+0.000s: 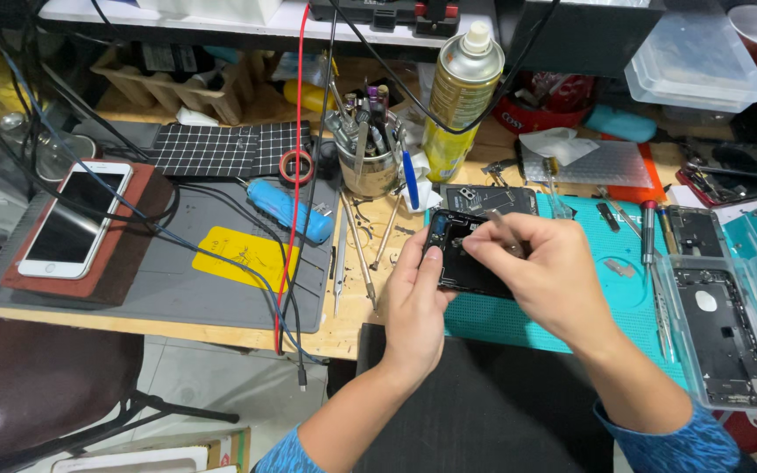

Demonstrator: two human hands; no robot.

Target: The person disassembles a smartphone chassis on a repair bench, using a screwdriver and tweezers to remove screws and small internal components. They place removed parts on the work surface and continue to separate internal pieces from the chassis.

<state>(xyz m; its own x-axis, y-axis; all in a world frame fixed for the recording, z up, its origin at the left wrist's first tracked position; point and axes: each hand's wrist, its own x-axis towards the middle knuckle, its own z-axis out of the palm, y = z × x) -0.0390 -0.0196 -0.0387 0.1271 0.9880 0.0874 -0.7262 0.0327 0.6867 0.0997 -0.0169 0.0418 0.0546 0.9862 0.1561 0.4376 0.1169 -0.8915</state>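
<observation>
The left hand grips the opened black phone at its side edge and keeps it tilted above the teal mat, so the inside faces up. The right hand pinches a thin tool over the phone. Screwdrivers and a spray can lie near on the surface.

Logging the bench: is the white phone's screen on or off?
Off. The white phone lies face up on a brown pad, and its screen is dark with only a faint reflection.
</observation>
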